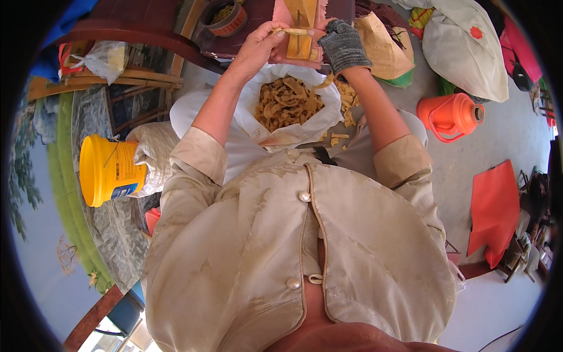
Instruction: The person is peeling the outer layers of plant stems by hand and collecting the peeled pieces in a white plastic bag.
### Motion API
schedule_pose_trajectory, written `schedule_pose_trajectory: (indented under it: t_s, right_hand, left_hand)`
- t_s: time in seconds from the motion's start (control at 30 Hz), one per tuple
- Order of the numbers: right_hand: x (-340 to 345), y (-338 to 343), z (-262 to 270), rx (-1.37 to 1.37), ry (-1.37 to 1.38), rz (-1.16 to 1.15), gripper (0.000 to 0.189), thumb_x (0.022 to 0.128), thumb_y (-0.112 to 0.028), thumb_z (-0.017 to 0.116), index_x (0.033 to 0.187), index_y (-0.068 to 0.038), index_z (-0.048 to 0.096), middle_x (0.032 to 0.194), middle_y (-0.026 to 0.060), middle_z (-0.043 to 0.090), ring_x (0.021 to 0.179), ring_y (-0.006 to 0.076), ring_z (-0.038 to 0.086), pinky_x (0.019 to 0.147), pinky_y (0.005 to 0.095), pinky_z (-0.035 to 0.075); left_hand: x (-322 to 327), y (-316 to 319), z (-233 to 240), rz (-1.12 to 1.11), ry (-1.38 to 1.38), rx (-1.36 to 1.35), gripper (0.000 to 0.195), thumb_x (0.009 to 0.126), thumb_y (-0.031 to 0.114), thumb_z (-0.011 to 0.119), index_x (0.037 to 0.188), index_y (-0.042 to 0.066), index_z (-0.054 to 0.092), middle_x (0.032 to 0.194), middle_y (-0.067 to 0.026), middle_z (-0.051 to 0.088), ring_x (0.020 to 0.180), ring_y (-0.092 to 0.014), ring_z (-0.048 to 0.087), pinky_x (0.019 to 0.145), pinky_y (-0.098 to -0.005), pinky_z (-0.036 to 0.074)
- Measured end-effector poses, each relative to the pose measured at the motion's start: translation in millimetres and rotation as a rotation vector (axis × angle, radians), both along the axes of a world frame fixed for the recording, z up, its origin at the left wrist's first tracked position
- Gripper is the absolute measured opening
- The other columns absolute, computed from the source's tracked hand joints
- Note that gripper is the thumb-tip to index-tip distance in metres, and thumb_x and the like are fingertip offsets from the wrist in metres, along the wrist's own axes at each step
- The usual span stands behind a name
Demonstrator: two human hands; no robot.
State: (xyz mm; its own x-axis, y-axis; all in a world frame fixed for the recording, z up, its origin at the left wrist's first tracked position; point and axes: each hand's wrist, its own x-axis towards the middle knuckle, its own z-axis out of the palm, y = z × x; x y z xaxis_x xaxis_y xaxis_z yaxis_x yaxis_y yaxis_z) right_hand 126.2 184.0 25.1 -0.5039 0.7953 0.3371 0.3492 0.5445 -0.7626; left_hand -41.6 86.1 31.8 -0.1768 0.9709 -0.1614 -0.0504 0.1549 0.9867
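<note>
My bare left hand pinches one end of a pale yellowish strip. The other end is between the fingers of my right hand, which wears a grey knit glove with bare fingertips. The strip lies crosswise over a yellow wooden block with a dark lengthwise slit or blade. Under the block is a pink cloth, at the edge of a dark red table. Below my hands, a white plastic bag between my legs holds many curled brown strips. A brown strip hangs near my right wrist.
A bowl with an orange lattice side stands on the table at left. Pale scraps lie on the floor beside the bag. To the right are a paper sack and an orange thermos flask; to the left, a yellow bucket.
</note>
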Motion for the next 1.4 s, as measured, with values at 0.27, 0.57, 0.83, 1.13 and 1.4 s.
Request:
schedule_pose_trajectory:
  t_s: [0.27, 0.57, 0.83, 1.13, 1.4]
  right_hand:
    - [-16.2, 4.7, -17.8, -0.095, 0.199, -0.006, 0.031, 0.076, -0.033, 0.062, 0.079, -0.002, 0.058, 0.077, 0.0152, 0.058, 0.075, 0.0306, 0.058, 0.072, 0.0376, 0.045]
    - [-12.8, 7.9, -35.0, 0.071, -0.371, -0.089, 0.034, 0.078, -0.029, 0.059, 0.097, -0.001, 0.059, 0.083, 0.021, 0.059, 0.079, 0.0366, 0.057, 0.073, 0.042, 0.045]
    - [-9.7, -8.5, -32.1, -1.003, 0.232, 0.209, 0.028, 0.074, -0.03, 0.069, 0.081, -0.005, 0.058, 0.052, 0.0053, 0.048, 0.046, 0.0182, 0.047, 0.045, 0.0299, 0.039]
    - [-16.9, -59.4, -8.7, -1.291, 0.378, 0.369, 0.028, 0.083, -0.025, 0.059, 0.066, -0.007, 0.048, 0.047, -0.0024, 0.034, 0.041, 0.0096, 0.03, 0.041, 0.0245, 0.024]
    - [-15.7, -52.9, -31.7, -0.343, 0.146, 0.567, 0.028, 0.084, -0.027, 0.056, 0.082, 0.001, 0.057, 0.06, 0.0068, 0.052, 0.054, 0.0181, 0.049, 0.053, 0.0315, 0.039]
  left_hand:
    - [-12.9, 21.8, -15.5, 0.122, 0.62, 0.217, 0.017, 0.089, 0.019, 0.049, 0.1, 0.009, 0.057, 0.07, 0.0048, 0.051, 0.06, -0.003, 0.045, 0.053, -0.0195, 0.038]
    - [-9.9, 14.0, -24.3, 0.114, 0.867, -0.234, 0.027, 0.087, 0.027, 0.047, 0.105, 0.01, 0.056, 0.098, -0.0112, 0.061, 0.088, -0.026, 0.059, 0.073, -0.0348, 0.046]
    - [14.5, -24.3, -7.6, 0.21, -0.565, 0.032, 0.027, 0.091, 0.017, 0.046, 0.116, 0.009, 0.047, 0.101, -0.0054, 0.058, 0.09, -0.018, 0.058, 0.083, -0.032, 0.047]
    - [44.4, -33.1, -12.3, 0.306, -0.433, 0.071, 0.021, 0.084, 0.027, 0.058, 0.097, 0.011, 0.054, 0.085, 0.002, 0.058, 0.082, -0.009, 0.052, 0.076, -0.0285, 0.041]
    - [41.2, -37.8, 5.3, 0.241, -0.269, -0.051, 0.016, 0.083, 0.025, 0.06, 0.076, 0.011, 0.056, 0.069, 0.0037, 0.055, 0.059, -0.006, 0.049, 0.057, -0.0212, 0.041]
